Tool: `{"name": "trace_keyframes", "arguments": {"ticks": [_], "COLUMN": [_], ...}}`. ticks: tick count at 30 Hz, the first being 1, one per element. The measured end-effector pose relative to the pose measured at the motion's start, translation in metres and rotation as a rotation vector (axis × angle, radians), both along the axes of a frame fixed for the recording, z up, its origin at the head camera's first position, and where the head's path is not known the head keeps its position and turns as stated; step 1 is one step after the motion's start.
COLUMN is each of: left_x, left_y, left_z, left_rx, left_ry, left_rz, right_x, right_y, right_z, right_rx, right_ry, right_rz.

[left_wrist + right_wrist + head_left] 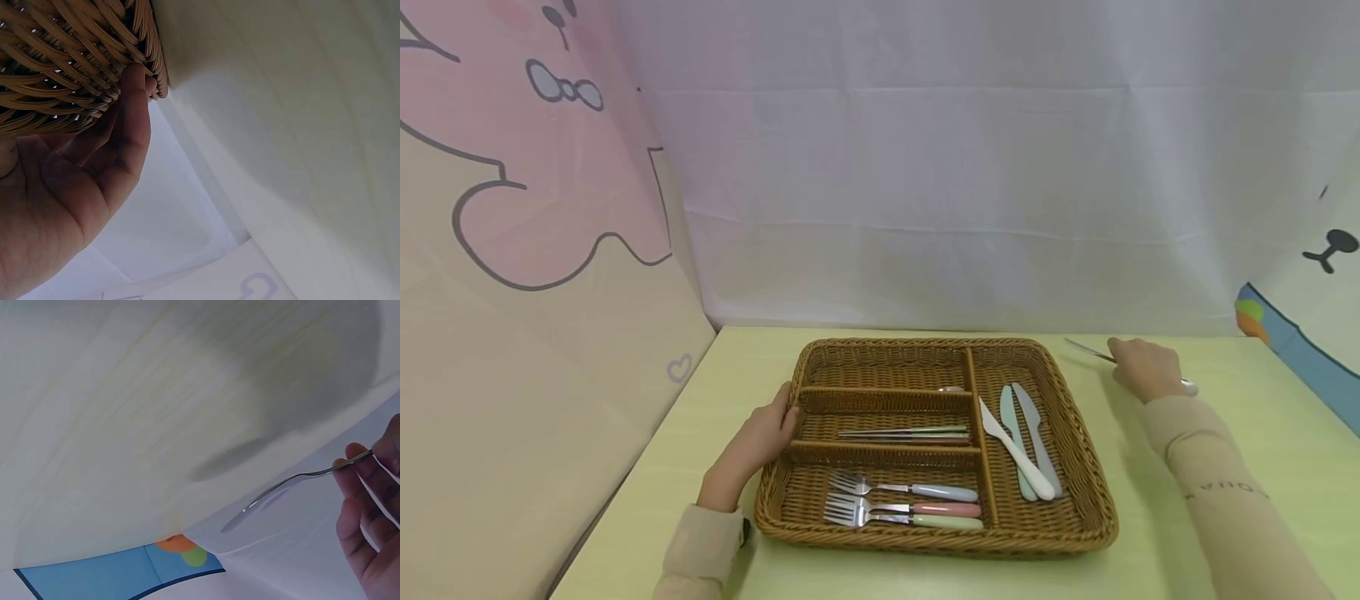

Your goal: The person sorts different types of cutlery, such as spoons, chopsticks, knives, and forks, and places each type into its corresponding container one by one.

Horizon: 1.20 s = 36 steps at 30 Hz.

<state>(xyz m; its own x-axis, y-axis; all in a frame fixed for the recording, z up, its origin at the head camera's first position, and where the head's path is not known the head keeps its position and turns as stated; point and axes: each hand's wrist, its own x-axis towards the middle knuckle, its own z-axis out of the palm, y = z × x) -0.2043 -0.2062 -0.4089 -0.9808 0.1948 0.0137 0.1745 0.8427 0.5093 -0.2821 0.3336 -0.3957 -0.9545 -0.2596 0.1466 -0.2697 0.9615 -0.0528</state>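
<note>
A brown wicker cutlery basket (936, 543) stands on the table, split into several compartments. My left hand (766, 429) grips its left side, thumb at the rim; in the left wrist view the fingers press the woven outer wall. To the right of the basket, my right hand (1146, 367) pinches a metal spoon (275, 486) between thumb and fingertips, above the table. In the head view its thin end points back left and its rounded end shows right of the hand. Three knives (1030, 467), white, mint and grey, lie in the basket's right compartment.
Three forks (943, 509) with blue, pink and green handles fill the front left compartment. Chopsticks (902, 433) lie in the middle one. A silver tip (951, 388) shows at the back divider. Curtains (925, 208) enclose the pale table (1262, 400) behind and on both sides.
</note>
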Motion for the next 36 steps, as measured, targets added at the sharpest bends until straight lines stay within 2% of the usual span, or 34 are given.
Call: {"name": "trace_keyframes", "arguments": {"ticks": [15, 25, 33, 36], "left_x": [-0.001, -0.001, -0.001, -0.001], "left_y": [-0.001, 0.000, 0.000, 0.000], "left_z": [0.002, 0.002, 0.001, 0.001], "left_rx": [0.002, -0.002, 0.000, 0.002], "left_ry": [0.005, -0.008, -0.010, -0.014], "left_rz": [-0.007, -0.002, -0.006, -0.006], "right_x": [-0.002, -0.004, -0.002, -0.001], "right_y": [-0.036, -0.071, -0.103, -0.114], "right_z": [0.031, 0.043, 0.049, 0.049], "right_rx": [0.015, 0.034, 0.103, 0.119], "right_ry": [0.029, 0.096, 0.098, 0.145], "right_rz": [0.040, 0.087, 0.116, 0.146]}}
